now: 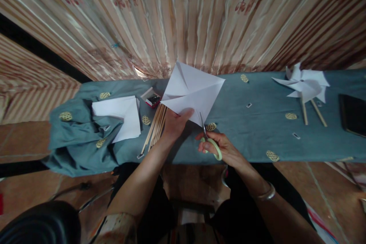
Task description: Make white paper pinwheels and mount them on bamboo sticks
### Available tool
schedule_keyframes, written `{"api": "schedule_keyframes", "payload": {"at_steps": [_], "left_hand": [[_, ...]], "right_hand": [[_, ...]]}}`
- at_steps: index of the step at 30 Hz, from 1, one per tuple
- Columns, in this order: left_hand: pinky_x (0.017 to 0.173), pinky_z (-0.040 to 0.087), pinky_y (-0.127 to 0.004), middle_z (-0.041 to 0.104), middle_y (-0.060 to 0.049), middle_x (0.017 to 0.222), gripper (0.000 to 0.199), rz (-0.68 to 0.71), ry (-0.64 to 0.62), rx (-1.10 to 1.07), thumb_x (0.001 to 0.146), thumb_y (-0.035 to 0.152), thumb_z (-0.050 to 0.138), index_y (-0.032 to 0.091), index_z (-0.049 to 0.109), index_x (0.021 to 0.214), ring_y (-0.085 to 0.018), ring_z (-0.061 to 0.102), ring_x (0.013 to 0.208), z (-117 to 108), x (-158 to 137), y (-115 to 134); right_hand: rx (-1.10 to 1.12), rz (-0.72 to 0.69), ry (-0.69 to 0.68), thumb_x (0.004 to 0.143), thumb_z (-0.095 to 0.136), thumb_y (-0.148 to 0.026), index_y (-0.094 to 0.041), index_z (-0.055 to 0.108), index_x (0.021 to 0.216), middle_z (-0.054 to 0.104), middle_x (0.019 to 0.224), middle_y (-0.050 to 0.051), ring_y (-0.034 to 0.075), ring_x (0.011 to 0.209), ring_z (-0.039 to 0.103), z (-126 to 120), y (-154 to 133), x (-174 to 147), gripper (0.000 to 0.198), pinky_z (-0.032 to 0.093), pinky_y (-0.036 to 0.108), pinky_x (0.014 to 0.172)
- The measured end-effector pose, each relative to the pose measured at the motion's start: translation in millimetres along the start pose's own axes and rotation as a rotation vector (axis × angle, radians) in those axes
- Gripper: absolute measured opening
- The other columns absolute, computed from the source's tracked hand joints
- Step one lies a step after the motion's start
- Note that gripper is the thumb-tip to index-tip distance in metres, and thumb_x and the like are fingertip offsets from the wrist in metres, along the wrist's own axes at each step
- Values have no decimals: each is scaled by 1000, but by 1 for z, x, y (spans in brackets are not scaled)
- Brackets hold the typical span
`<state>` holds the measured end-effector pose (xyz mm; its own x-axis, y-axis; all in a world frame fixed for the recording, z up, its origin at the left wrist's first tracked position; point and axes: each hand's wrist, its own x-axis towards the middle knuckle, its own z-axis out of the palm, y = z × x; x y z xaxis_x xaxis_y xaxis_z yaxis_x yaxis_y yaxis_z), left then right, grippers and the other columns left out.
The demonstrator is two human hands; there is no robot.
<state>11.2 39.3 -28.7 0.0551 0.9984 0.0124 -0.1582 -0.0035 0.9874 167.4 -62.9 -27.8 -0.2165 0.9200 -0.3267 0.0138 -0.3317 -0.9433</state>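
My left hand (177,122) grips a square sheet of white paper (197,80) by its lower edge, thumb on top and fingers hidden underneath. Slits and creases run inward from the sheet's corners. In my right hand (219,145) is a pair of scissors (213,148) with pale green handles. Their blades are at the sheet's near corner, apparently around the paper. Thin wooden sticks (154,129) lie beside my left wrist, and a small open box (152,98) of dark pins or tacks stands just beyond them.
A stack of white paper (128,118) lies on the left, partly under a fold of the blue-green cloth (257,133). White paper pinwheels (307,84) on sticks rest at the right, near a dark phone or tablet (353,114). A patterned curtain (183,19) hangs behind the table.
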Motion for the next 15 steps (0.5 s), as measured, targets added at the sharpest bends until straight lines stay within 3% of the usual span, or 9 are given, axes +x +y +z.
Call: {"api": "schedule_keyframes", "payload": {"at_steps": [8,15], "left_hand": [[82,55,-38,75,-6,85,23,-2,13,-17,63,27,78,16,71,83,-22,69,79,-1,2,1],[85,55,-38,76,-7,90,26,-15,-3,-19,64,29,77,16,72,86,-23,70,83,-1,1,1]], "right_hand": [[24,24,6,72,76,-63,-20,69,90,67,67,0,14,61,64,2,-1,1,48,52,26,57],[51,51,25,69,79,-62,-20,69,90,65,64,0,13,58,61,3,0,1,48,49,25,54]]}}
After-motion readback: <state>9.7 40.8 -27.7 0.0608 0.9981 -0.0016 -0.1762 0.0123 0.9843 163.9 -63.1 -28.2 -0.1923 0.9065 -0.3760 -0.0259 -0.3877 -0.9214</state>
